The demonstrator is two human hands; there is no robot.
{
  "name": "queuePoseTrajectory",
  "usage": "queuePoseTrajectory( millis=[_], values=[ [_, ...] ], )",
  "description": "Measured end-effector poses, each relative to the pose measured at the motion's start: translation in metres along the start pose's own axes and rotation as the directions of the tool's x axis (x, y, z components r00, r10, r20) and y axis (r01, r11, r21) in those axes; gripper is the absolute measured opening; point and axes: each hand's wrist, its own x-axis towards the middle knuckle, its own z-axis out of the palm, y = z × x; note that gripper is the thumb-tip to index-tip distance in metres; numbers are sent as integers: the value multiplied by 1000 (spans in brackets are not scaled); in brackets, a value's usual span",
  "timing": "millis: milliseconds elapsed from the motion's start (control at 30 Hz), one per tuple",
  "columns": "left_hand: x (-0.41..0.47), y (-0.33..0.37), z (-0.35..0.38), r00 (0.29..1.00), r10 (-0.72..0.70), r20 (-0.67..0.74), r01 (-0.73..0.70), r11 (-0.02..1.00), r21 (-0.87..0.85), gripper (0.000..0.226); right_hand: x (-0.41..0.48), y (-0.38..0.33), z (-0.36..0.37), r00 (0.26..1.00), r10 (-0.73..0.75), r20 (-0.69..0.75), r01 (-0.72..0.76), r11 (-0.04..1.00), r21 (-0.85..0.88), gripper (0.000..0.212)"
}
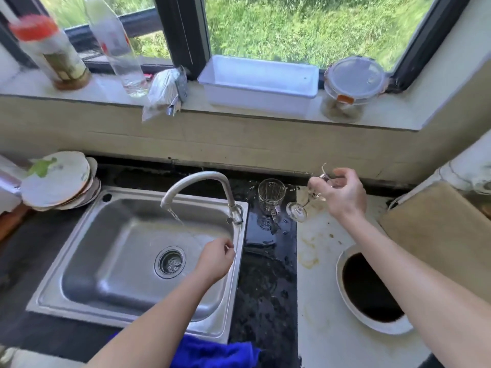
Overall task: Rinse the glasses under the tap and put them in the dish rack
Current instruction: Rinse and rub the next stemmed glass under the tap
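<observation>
The sink is brushed stainless steel with a dull satin sheen; the tap is matt grey metal. The counter beside it is dark, glossy stone, wet and beaded with water. Further right its surface is white, smooth and stained brown. The wine glass and mug are clear, shiny glass. The plates look like glazed ceramic. The blue cloth is fluffy. The board is pale, matt wood. On the sill, the tub is smooth white plastic and the bottle clear plastic.
</observation>
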Motion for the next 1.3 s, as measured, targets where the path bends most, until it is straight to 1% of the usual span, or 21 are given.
queuePoseTrajectory(
  millis=[67, 133, 200, 233, 267, 333, 400, 500, 600, 667, 733, 800, 900, 967, 1000, 1033, 1100, 1167, 1233, 1267, 1300],
  values=[
    [1, 1, -3, 1000, -5, -6, 4, 998, -57, 15, -18, -13, 1, 997, -57, 60, 55, 998, 38, 58],
    [2, -6, -5, 1000, -26, 6, 27, 988, -149, 17, -42, -25, 10, 982, -105, 157, 98, 994, 53, 56],
    [3, -17, -11, 995, -91, 34, 97, 957, -274, 21, -67, -33, 30, 954, -123, 274, 117, 992, 37, 58],
    [4, -23, -14, 988, -146, 57, 157, 920, -359, 19, -79, -35, 44, 936, -118, 332, 114, 993, 32, 60],
    [4, -31, -18, 974, -208, 87, 225, 864, -451, 16, -89, -37, 59, 918, -102, 383, 99, 995, 28, 61],
    [4, -52, -25, 930, -316, 186, 363, 719, -592, 15, -111, -39, 92, 880, -47, 473, 47, 999, 10, 61],
    [1, -77, -33, 879, -371, 299, 472, 587, -658, 16, -132, -42, 128, 845, 12, 534, -6, 1000, -14, 61],
    [-3, -118, -42, 811, -393, 433, 577, 413, -705, 18, -160, -51, 179, 808, 81, 584, -84, 996, -22, 65],
    [0, -160, -47, 772, -385, 505, 619, 280, -734, 28, -178, -59, 223, 782, 136, 609, -124, 990, -62, 69],
    [5, -183, -50, 752, -394, 529, 624, 167, -763, 35, -184, -63, 245, 783, 174, 597, -156, 984, -82, 75],
    [12, -196, -54, 744, -394, 540, 605, 54, -795, 32, -187, -67, 260, 779, 230, 584, -204, 973, -111, 79],
    [18, -202, -59, 751, -373, 545, 578, -29, -816, 23, -187, -74, 267, 773, 267, 576, -236, 963, -130, 78],
    [28, -209, -64, 758, -339, 557, 576, -51, -816, 11, -183, -80, 268, 746, 274, 607, -261, 959, -112, 69],
    [34, -214, -69, 742, -312, 594, 607, -64, -792, 4, -178, -81, 265, 696, 245, 675, -279, 958, -60, 73],
    [37, -215, -74, 726, -284, 626, 639, -57, -767, 5, -175, -82, 265, 668, 228, 708, -291, 956, -33, 77],
    [39, -216, -79, 707, -245, 664, 678, -33, -734, 8, -172, -83, 263, 648, 206, 733, -299, 954, -5, 77],
    [43, -217, -87, 668, -166, 726, 739, 33, -672, 12, -166, -86, 263, 633, 166, 756, -310, 949, 51, 65],
    [47, -221, -91, 652, -140, 745, 758, 85, -647, 14, -160, -91, 263, 626, 146, 766, -335, 937, 95, 57],
    [48, -221, -91, 656, -153, 739, 754, 98, -649, 14, -158, -93, 264, 617, 145, 773, -331, 940, 88, 58],
    [48, -221, -90, 671, -166, 723, 740, 84, -668, 14, -157, -92, 265, 616, 154, 772, -326, 943, 72, 57],
    [47, -220, -89, 702, -184, 688, 707, 59, -705, 14, -158, -91, 266, 620, 169, 766, -326, 944, 56, 57]
  ],
)
